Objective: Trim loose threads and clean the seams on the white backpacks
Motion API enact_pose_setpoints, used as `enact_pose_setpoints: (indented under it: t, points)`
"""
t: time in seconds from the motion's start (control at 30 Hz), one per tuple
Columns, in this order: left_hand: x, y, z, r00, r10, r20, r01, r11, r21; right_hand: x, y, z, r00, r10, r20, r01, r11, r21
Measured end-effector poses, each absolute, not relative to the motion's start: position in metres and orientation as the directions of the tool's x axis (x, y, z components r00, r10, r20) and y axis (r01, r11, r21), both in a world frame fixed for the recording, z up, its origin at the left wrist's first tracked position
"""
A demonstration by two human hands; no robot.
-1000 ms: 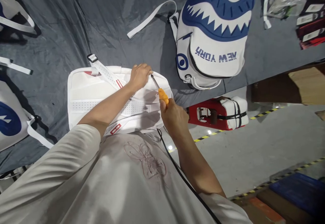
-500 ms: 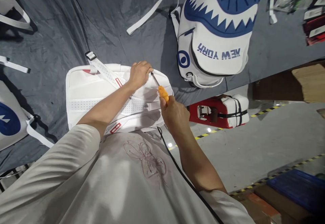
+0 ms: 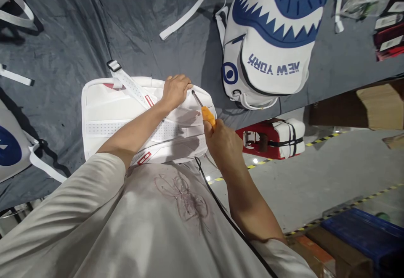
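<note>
Right now I see my left hand pressing the white padded backpack at the grey cloth-covered table's near edge; my right hand grips an orange-handled screwdriver, its tip hidden at the seam.

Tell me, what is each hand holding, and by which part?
Right hand grips a screwdriver by its orange handle; left hand presses on the white backpack's top edge.

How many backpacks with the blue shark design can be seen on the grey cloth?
2: one shark backpack lies at the top right, and a second shark backpack is cut off by the left edge. More may lie outside the view.
</note>
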State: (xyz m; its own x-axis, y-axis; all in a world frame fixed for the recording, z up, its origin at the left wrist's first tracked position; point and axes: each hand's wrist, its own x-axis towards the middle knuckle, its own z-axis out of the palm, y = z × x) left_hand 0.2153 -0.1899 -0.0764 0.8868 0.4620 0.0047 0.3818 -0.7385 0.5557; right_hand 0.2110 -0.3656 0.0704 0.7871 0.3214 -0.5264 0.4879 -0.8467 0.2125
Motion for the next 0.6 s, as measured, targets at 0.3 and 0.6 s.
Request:
enact_pose_setpoints:
  t: [0.3,0.6]
  points:
    - [0.2151,-0.1903,-0.0782,0.888,0.459,0.019,0.371,-0.741,0.56,0.2107,-0.364,0.0698,0.783,0.337,-0.523,0.494,-0.847,0.195]
    - [0.2152,-0.1899,-0.0804,0.891,0.454,0.006,0.368,-0.731,0.575,0.2122,-0.3626,0.0736,0.774,0.337,-0.536,0.498,-0.846,0.188]
